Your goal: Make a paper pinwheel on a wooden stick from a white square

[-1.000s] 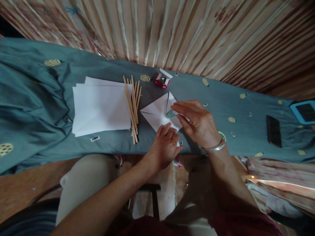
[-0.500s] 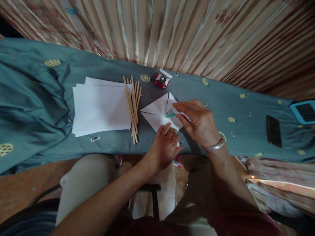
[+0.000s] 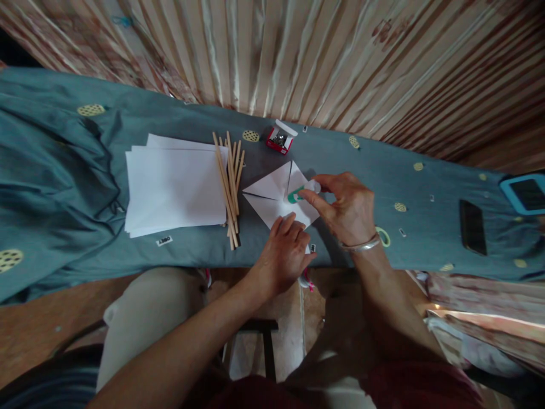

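A folded white paper (image 3: 268,184) lies diamond-shaped before me, its creased flaps meeting near the middle. My left hand (image 3: 286,250) rests flat on its near edge, fingers stretched out and holding nothing. Between the thumb and fingers of my right hand (image 3: 347,207) is a green and white glue stick (image 3: 297,193), tilted, with its green end at the middle of the paper. Whether that end touches the paper, I cannot tell. The right hand covers the paper's right corner.
White sheets (image 3: 176,187) are stacked at left, with several wooden sticks (image 3: 231,182) across their right edge. Behind the folded paper stands an open red box (image 3: 280,139) of small metal pieces. A green ring-shaped handle (image 3: 384,237), a dark phone (image 3: 472,227) and a blue-framed device (image 3: 525,193) lie rightward.
My right hand has shifted slightly right and turned, so more of the glue stick's white end shows. My left hand has stayed on the paper.
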